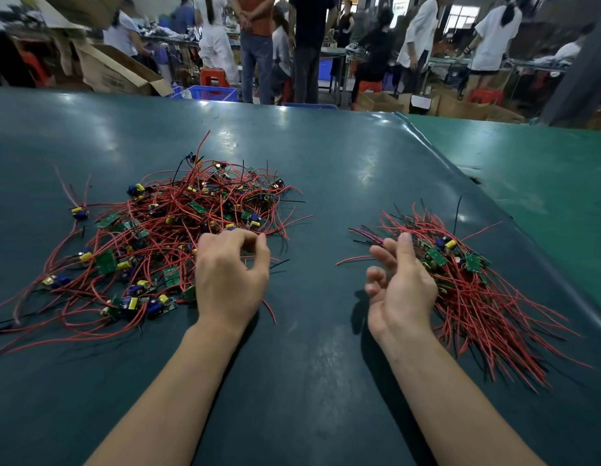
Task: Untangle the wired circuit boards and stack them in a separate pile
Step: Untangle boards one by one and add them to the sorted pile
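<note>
Hands: left hand (pixel 230 274) curled at near edge of tangled heap of red-wired green circuit boards (pixel 164 237), whether pinching wire unclear; right hand (pixel 398 284) loose, empty, beside sorted pile (pixel 474 284), wires aligned, kept apart on dark green worktop (pixel 326 183) to prevent re-tangling.

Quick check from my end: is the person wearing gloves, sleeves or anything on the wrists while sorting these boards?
No. The left hand and right hand are bare, with no gloves, rings, watch or wrist strap visible. Both forearms are uncovered down to the frame's bottom edge; no sleeve shows.
</note>
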`<control>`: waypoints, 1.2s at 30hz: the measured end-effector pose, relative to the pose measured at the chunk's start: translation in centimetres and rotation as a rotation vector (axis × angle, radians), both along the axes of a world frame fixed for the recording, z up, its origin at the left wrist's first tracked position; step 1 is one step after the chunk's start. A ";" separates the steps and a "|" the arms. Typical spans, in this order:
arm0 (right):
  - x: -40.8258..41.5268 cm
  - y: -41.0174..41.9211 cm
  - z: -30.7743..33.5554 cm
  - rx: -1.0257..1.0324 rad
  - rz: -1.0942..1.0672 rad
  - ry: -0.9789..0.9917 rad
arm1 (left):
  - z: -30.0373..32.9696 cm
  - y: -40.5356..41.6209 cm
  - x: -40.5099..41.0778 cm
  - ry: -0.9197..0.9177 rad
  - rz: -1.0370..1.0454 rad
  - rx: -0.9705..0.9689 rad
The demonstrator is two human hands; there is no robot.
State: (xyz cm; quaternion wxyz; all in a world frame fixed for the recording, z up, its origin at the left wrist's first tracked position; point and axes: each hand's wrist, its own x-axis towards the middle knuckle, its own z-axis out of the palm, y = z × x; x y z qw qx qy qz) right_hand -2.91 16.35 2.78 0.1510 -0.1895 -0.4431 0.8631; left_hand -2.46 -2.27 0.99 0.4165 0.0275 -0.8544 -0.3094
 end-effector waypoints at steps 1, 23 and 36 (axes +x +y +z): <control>0.0 -0.1 0.0 0.015 0.018 0.005 | 0.0 -0.5 -0.1 -0.061 0.082 -0.064; 0.0 -0.6 -0.2 0.187 0.169 0.029 | 0.6 -4.5 0.2 -0.220 0.292 0.120; 0.2 -0.5 -0.1 0.230 0.258 0.035 | -0.3 -1.6 -2.1 -0.337 0.125 -0.229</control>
